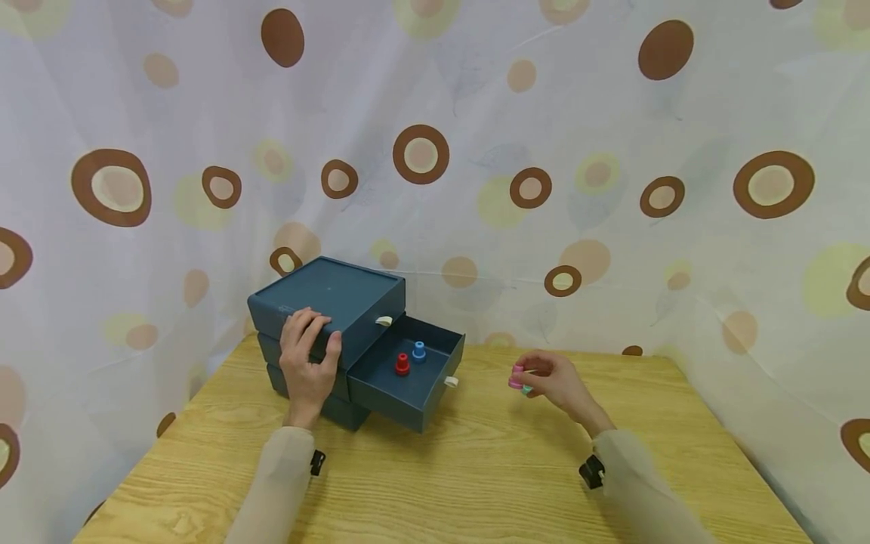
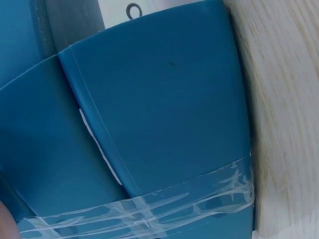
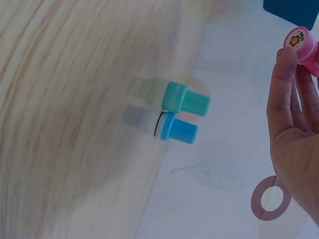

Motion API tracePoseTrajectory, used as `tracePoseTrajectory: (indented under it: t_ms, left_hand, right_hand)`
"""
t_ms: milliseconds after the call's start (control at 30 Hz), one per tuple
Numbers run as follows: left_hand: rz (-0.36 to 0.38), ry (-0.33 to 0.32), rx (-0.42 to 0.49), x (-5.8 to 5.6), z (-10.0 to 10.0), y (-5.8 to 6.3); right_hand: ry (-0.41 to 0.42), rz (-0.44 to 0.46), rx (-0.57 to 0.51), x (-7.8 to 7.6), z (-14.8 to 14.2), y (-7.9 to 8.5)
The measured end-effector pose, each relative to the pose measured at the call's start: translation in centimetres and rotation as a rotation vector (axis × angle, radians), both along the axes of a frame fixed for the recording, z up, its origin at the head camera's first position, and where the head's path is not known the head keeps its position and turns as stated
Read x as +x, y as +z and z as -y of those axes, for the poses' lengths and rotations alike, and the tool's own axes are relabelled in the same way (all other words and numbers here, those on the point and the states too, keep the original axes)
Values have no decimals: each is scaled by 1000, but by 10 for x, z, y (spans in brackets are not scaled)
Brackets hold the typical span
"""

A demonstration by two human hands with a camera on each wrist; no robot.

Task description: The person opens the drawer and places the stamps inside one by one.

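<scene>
My right hand [image 1: 556, 381] pinches a pink toy stamp [image 1: 516, 376] between thumb and fingertips, above the table to the right of the drawer unit. In the right wrist view the flower picture on the pink stamp's [image 3: 300, 41] end shows. A teal stamp [image 3: 185, 99] and a blue stamp [image 3: 175, 128] stand side by side on the table below that hand. My left hand [image 1: 307, 366] rests on the top front edge of the dark blue drawer unit [image 1: 326, 291], fingers spread. Inside its pulled-out drawer [image 1: 387, 412] stand a red stamp [image 1: 402, 365] and a light blue stamp [image 1: 419, 352].
The drawer juts out to the right over the wooden table [image 1: 476, 483], with a pale pull tab [image 1: 451, 381] on its front. Clear tape [image 2: 199, 199] wraps the unit's side. A patterned curtain [image 1: 469, 227] hangs behind the table.
</scene>
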State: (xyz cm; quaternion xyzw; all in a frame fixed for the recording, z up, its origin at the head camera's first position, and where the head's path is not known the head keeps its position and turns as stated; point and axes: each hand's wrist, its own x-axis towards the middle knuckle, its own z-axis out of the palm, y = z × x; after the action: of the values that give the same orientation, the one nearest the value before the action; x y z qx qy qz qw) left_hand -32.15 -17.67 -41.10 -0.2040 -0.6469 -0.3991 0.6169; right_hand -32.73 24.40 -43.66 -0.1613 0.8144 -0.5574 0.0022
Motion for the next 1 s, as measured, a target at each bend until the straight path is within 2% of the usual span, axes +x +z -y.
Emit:
tracePoseTrajectory:
  t_ms: [433, 700, 933, 1000]
  left_hand:
    - [3, -6, 6, -2, 0, -2]
    - [-7, 3, 17, 1, -3, 1]
    - [4, -16, 8, 2, -1, 2]
    - [2, -18, 6, 2, -1, 3]
  right_hand:
    - [7, -32, -50, 6, 20, 7]
    - [29, -34, -63, 6, 37, 7]
    - [48, -59, -77, 25, 54, 29]
    - [44, -66, -82, 26, 58, 29]
